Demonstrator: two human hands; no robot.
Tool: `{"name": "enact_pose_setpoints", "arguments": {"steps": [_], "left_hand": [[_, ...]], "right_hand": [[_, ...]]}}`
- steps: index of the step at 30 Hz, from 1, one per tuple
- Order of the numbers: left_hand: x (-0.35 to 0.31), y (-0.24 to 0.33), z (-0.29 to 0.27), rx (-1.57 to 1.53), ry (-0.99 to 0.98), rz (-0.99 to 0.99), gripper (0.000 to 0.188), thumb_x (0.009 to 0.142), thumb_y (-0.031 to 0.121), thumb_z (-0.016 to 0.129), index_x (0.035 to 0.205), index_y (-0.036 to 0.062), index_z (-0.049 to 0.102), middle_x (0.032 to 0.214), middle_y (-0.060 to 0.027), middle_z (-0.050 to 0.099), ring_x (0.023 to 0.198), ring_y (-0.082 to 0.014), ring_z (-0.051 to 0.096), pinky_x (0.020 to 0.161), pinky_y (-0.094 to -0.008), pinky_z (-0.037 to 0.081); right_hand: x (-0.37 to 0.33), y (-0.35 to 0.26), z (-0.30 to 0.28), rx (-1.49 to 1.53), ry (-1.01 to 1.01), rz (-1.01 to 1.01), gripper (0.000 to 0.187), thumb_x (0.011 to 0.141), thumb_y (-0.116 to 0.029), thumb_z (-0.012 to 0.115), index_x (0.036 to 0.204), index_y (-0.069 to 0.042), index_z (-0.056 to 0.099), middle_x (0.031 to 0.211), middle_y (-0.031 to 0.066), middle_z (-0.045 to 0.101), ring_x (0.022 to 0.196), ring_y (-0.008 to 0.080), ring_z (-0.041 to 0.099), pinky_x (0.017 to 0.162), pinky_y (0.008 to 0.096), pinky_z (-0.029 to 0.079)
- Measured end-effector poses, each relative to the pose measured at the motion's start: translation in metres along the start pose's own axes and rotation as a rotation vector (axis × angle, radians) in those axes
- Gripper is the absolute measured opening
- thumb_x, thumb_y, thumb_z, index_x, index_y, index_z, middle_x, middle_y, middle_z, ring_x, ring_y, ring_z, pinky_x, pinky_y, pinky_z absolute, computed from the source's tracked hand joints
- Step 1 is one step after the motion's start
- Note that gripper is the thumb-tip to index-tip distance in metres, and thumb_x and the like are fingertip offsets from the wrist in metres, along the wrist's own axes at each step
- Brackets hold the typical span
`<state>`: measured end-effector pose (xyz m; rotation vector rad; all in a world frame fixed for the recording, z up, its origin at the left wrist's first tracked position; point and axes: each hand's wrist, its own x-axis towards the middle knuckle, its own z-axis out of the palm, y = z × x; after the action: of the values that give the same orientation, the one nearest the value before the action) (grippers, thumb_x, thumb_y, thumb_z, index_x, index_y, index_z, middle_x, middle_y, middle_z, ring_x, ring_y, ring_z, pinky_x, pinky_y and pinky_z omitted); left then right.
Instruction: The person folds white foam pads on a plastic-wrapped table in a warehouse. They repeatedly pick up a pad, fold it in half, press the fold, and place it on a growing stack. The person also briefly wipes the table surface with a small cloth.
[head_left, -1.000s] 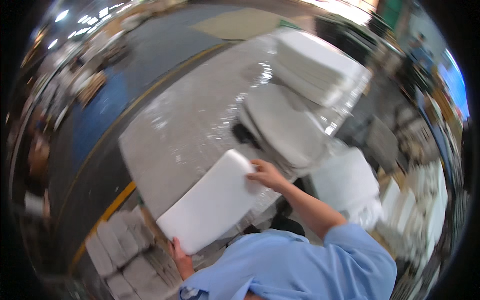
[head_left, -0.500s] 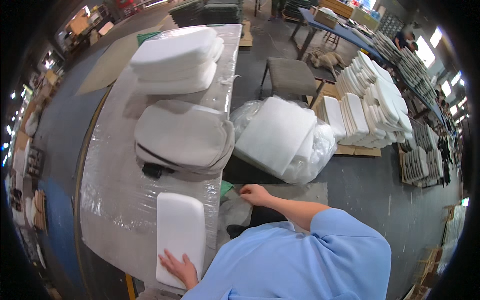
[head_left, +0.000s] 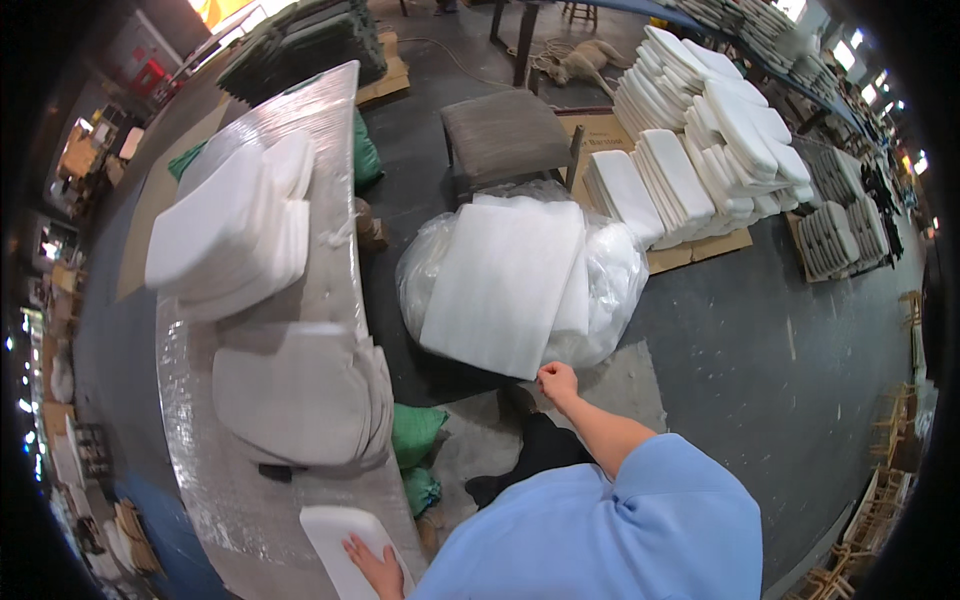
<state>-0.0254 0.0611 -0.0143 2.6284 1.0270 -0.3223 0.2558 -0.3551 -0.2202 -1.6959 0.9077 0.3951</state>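
My left hand (head_left: 376, 570) lies with fingers spread on a white, round-cornered foam cushion (head_left: 335, 530) at the near end of the wrapped table. Out to the right, my right hand (head_left: 558, 383) has its fingertips pinched at the near corner of a white foam sheet (head_left: 505, 285). That sheet rests on top of others over a clear plastic bag (head_left: 622, 290). Farther up the table are a stack of grey cushion covers (head_left: 290, 385) and a taller stack of white cushions (head_left: 215, 225).
A brown padded stool (head_left: 505, 135) stands behind the plastic bag. White cushions (head_left: 735, 130) are piled on cardboard at the right. Green sacks (head_left: 415, 435) sit beside the table's right edge. A dog (head_left: 585, 62) lies on the floor farther back.
My right hand has moved right and forward to the foam sheet's corner. My left hand stays on the white cushion. The view has turned to the right.
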Motion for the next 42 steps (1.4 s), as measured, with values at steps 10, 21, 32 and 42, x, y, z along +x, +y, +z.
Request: {"name": "enact_pose_setpoints", "arguments": {"steps": [10,21,32,42], "left_hand": [[-0.013,0.093,0.032,0.063,-0.255,-0.150,0.078,0.102,0.032,0.066,0.161,-0.0070,0.035,0.167,-0.0290,0.037,0.156,-0.0409,0.034,0.129,-0.0431,0.027],[0.025,0.151,0.050,0.034,-0.377,-0.156,0.076,0.101,0.030,0.067,0.161,-0.0050,0.036,0.166,-0.0280,0.039,0.154,-0.0395,0.037,0.127,-0.0430,0.030],[0.035,0.162,0.043,0.006,-0.422,-0.138,0.076,0.100,0.027,0.069,0.162,-0.0031,0.037,0.165,-0.0270,0.041,0.152,-0.0381,0.041,0.124,-0.0430,0.033],[0.016,0.169,0.048,-0.058,-0.423,-0.205,0.075,0.100,0.025,0.071,0.162,-0.0014,0.038,0.164,-0.0261,0.043,0.150,-0.0368,0.044,0.122,-0.0429,0.037]], "right_hand": [[0.142,-0.043,0.020,-0.208,0.437,0.075,0.022,0.087,-0.023,0.074,0.106,-0.011,0.075,0.101,0.0128,0.078,0.103,0.0349,0.073,0.094,0.0457,0.056],[0.147,-0.092,0.065,-0.276,0.325,-0.117,0.009,0.089,-0.015,0.072,0.095,-0.009,0.070,0.095,0.0148,0.076,0.093,0.0368,0.072,0.083,0.0473,0.056],[0.177,-0.092,0.095,0.134,0.635,0.321,0.033,0.081,-0.018,0.077,0.109,0.000,0.070,0.095,0.0167,0.076,0.096,0.0333,0.074,0.088,0.0451,0.057],[0.177,-0.163,0.079,-0.016,0.015,-0.124,0.038,0.103,-0.032,0.066,0.109,0.006,0.072,0.102,0.0194,0.075,0.093,0.0275,0.070,0.081,0.0413,0.053]]}}
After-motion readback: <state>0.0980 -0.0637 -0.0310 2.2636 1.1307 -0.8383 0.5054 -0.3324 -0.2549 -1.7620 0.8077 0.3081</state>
